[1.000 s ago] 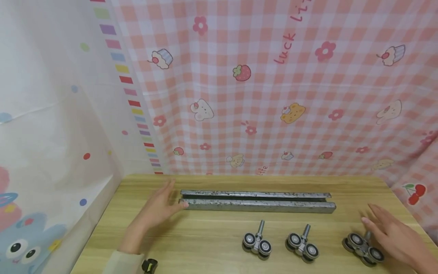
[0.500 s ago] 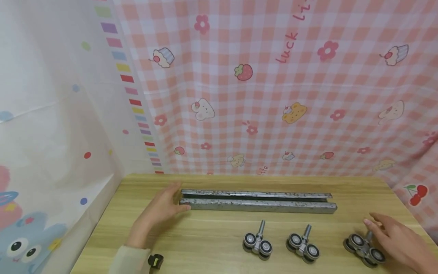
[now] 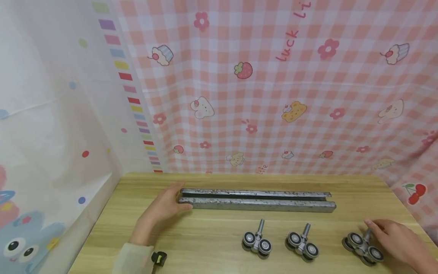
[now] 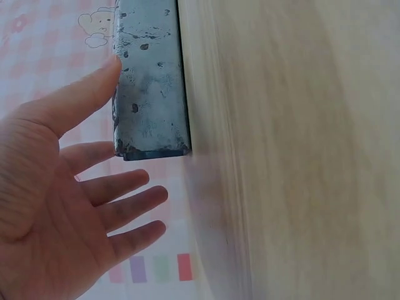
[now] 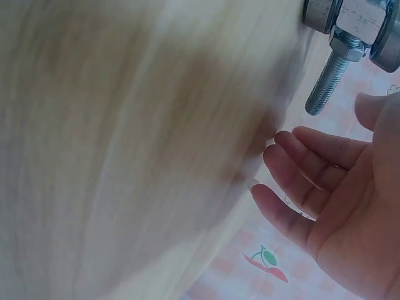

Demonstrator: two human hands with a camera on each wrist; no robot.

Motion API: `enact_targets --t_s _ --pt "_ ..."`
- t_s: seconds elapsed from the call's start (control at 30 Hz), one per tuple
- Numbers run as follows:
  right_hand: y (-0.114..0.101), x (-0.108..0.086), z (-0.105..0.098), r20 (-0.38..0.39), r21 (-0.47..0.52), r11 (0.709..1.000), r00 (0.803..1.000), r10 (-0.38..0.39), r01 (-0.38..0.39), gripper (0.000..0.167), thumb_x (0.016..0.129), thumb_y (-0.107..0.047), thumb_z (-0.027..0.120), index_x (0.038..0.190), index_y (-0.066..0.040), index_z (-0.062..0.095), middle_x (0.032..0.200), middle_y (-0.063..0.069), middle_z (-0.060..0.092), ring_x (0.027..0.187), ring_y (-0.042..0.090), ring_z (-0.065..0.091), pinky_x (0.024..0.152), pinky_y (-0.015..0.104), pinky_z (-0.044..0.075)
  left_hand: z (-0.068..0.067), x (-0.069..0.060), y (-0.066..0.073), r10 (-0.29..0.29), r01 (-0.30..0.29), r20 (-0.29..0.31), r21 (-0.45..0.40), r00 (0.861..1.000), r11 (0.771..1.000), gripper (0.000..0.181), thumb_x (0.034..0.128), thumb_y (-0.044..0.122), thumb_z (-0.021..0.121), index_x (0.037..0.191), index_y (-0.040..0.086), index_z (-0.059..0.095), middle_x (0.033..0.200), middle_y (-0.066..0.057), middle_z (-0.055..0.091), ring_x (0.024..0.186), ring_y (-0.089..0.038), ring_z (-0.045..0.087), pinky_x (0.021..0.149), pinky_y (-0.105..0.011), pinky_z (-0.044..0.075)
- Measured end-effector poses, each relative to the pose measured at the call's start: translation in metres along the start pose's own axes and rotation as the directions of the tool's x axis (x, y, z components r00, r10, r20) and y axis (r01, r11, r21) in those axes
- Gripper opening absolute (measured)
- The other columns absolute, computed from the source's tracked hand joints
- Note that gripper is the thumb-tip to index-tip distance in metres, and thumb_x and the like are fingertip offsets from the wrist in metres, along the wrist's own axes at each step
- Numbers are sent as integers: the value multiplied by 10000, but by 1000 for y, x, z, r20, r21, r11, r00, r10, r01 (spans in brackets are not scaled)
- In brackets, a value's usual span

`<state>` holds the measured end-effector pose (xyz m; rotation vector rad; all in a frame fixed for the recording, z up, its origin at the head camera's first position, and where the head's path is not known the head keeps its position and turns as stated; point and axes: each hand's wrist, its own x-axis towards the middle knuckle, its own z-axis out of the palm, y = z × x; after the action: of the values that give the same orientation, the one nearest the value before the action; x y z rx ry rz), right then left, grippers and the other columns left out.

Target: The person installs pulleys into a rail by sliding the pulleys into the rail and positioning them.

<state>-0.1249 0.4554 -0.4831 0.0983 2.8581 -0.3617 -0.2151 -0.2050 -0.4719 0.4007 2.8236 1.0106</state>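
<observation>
A scuffed metal rail [image 3: 256,204] with a slot along its top lies across the table. At its left end is my left hand [image 3: 164,207]; in the left wrist view the thumb of this hand [image 4: 69,162] touches the rail's side [image 4: 150,81] while the other fingers are spread. My right hand [image 3: 398,239] is beside the rightmost roller [image 3: 362,247]. In the right wrist view its bolt [image 5: 328,81] stands between thumb and fingers of the hand [image 5: 337,194], which does not grip it. Two more rollers [image 3: 256,243] [image 3: 302,245] lie in front of the rail.
A small black object [image 3: 159,258] lies by the left sleeve [image 3: 133,258] near the table's front. Behind the wooden table [image 3: 212,228] hangs a pink checked cloth [image 3: 267,95], and a white patterned cloth [image 3: 61,125] hangs at the left.
My left hand has moved slightly right, closer around the rail's end. My right hand has lowered a little beside the rightmost roller. The rail and rollers have not moved on the table.
</observation>
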Motion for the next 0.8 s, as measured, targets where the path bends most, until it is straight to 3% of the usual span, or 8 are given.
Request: enact_targets --t_s 0.13,0.27,0.4,0.67,0.8 --pt "0 2 2 11 -4 1000 1000 27 -27 622 1092 -434 521 1128 165 685 1058 318 701 985 529 661 793 657 537 1 3 0 -6 6 0 5 1000 1000 959 871 340 871 1590 -41 363 1625 -241 385 1495 -442 358 1234 -587 287" --pt "-1 4 3 15 8 999 999 44 -44 550 1050 -386 620 1078 158 700 972 230 722 860 356 683 761 610 553 3 4 -1 -12 12 -4 7 1000 1000 955 867 322 876 1586 -47 368 1624 -245 383 1501 -443 348 1238 -583 278" --pt "-3 3 4 11 28 998 999 49 -50 510 1049 -357 628 1040 146 713 900 166 713 779 253 621 721 566 559 3 5 0 -14 14 -9 -10 1000 1000 905 873 275 874 1565 -63 398 1606 -250 412 1491 -446 362 1235 -579 288" --pt "-7 0 1 2 61 998 1000 28 -28 460 1067 -358 593 976 57 769 830 96 680 746 221 569 665 482 538 3 5 1 -12 12 -9 -27 1000 1000 740 904 133 835 1499 -109 468 1547 -287 473 1460 -465 404 1218 -585 327" --pt "-8 -1 0 12 92 995 999 47 -48 472 1072 -391 577 909 7 770 777 36 611 715 210 511 634 387 443 3 5 3 -18 18 -7 -34 1000 999 723 904 113 832 1494 -110 477 1531 -290 489 1445 -467 424 1202 -588 356"
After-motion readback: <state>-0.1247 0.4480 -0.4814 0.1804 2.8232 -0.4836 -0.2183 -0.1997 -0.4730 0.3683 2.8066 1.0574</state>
